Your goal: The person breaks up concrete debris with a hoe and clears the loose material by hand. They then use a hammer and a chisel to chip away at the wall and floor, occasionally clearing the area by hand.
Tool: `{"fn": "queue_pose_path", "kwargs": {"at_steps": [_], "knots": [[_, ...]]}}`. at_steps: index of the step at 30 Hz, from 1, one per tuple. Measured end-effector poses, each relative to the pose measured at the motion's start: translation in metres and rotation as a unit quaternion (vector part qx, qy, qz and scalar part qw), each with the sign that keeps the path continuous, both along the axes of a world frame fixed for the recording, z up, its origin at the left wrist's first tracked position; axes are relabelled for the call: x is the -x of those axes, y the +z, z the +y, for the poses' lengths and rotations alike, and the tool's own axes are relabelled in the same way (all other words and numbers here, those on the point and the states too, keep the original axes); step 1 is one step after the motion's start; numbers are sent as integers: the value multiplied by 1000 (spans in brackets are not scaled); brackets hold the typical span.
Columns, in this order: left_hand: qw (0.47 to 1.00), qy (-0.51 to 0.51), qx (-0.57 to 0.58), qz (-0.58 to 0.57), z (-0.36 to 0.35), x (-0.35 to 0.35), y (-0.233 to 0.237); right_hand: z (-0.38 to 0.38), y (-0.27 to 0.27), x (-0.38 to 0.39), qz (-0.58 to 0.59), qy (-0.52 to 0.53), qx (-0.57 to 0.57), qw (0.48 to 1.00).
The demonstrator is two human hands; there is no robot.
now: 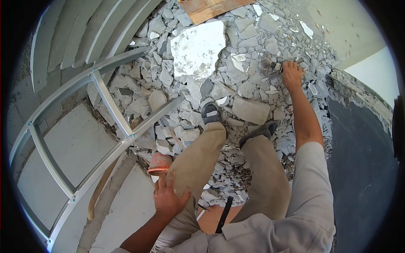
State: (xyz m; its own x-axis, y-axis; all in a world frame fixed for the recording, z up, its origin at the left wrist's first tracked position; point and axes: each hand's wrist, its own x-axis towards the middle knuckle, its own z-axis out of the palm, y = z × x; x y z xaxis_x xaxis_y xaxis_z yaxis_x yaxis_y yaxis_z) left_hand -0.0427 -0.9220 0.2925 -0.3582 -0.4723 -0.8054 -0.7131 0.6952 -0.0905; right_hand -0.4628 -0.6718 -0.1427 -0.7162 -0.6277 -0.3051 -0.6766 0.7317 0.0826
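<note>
My left hand [169,196] rests on my left thigh, fingers spread and holding nothing. Just beyond its fingertips is a small orange-red bucket [161,160], tipped over on the rubble. My right hand [292,76] reaches far forward with its fingers curled down at the broken pieces. Beside those fingers lies a dark, dusty metal piece [276,67]; I cannot tell what the hand grips. Grey rubble [253,88] surrounds both my shoes. A large white slab [197,48] lies ahead of my left foot.
A silver metal frame [101,86] with crossbars leans across the left side, near a curved wooden handle [101,187]. Grey steps [84,38] rise at upper left. A plywood board [211,8] lies at the top. At right is a dark panel [358,168] with a broken edge.
</note>
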Motion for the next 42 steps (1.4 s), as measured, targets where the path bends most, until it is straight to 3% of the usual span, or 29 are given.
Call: {"fn": "queue_pose_path", "kwargs": {"at_steps": [3,10,16,22,24,26,31,35,37,40,42], "knots": [[1000,-9,-6,3,3,-1,-1,4,-10,-6,-52,-6,-26,998],[999,-19,3,-25,8,6,-2,6,-13,-27,61,-1,105,993],[998,-51,14,-24,15,9,-2,5,-18,-22,33,4,98,995],[997,-72,1,-9,20,13,-4,-10,12,-16,-48,38,-9,998],[997,-81,-8,1,19,9,-5,-23,27,-31,-120,-52,-44,990],[997,-75,-13,-22,23,11,-3,-19,38,-52,-176,-196,-7,965],[996,-57,-41,-50,31,18,4,53,123,-117,-343,-371,-19,863],[994,-51,-85,-41,37,13,10,142,192,-200,-375,-499,-33,781],[992,-65,-110,1,38,-6,10,184,267,-225,-447,-525,-115,715],[979,-89,-165,78,20,-26,6,262,341,-302,-442,-507,-152,724],[967,-93,-215,98,-1,-20,13,304,398,-339,-468,-558,-193,658]]}}
